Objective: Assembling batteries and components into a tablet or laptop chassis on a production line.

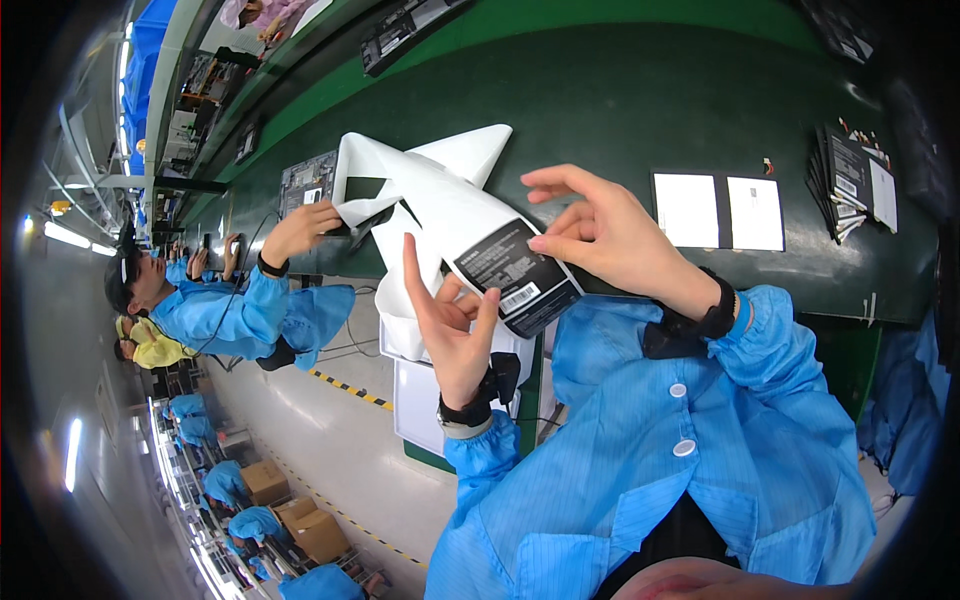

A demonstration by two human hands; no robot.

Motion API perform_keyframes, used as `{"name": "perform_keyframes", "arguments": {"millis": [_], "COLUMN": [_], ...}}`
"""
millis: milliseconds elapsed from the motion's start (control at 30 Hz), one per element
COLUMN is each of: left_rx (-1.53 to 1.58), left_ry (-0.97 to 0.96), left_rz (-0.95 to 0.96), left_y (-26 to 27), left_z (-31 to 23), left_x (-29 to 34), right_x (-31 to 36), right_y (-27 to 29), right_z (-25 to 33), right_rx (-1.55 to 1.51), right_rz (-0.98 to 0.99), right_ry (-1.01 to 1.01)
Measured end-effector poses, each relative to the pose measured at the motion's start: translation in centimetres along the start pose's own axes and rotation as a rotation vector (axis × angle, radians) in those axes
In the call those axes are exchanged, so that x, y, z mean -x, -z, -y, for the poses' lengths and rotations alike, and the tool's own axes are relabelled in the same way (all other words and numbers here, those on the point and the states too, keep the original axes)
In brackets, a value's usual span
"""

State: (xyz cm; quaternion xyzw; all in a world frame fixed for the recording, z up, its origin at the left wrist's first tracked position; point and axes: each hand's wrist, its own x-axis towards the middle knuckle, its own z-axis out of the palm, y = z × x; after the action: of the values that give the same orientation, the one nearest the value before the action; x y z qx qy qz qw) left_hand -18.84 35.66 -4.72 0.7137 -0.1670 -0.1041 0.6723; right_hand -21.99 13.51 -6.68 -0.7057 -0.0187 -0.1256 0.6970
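A black printed label (505, 270) with a barcode patch lies on a long white backing strip (440, 190) that folds across the bench. My left hand (455, 325) has its thumb on the label's lower left edge; its index finger points up and its other fingers are curled. Over the label's upper right edge, my right hand (605, 235) has its thumb tip at the edge and its index finger stretched away. Right of that hand lies a flat pack (720, 210) with two white panels, a black middle band and a small connector.
Several black flat packs with leads (855, 180) are piled at the right of the green bench (600, 100). At left, a co-worker's hand (305, 230) is by the strip's far end, near a grey device part (308, 180). White trays (420, 400) stand below the bench edge.
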Motion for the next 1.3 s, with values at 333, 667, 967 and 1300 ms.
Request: {"name": "perform_keyframes", "arguments": {"millis": [333,667,967,1300], "left_rx": [-0.164,-1.503,-0.823,-0.388], "left_ry": [0.059,-0.153,-0.384,-0.463], "left_rz": [0.162,-0.183,0.207,0.218], "left_y": [1.5,21.1,8.4,-4.9], "left_z": [0.6,1.3,-4.2,-0.5], "left_x": [-0.7,-18.7,-14.4,-4.3], "right_x": [1.0,1.8,4.9,5.8], "right_y": [0.8,1.1,3.2,2.9], "right_z": [-0.2,0.7,1.2,1.6], "right_rx": [-0.402,-0.435,-0.124,-0.168], "right_rz": [0.066,0.074,-0.282,-0.284], "right_ry": [-0.387,-0.305,-0.042,0.033]}}
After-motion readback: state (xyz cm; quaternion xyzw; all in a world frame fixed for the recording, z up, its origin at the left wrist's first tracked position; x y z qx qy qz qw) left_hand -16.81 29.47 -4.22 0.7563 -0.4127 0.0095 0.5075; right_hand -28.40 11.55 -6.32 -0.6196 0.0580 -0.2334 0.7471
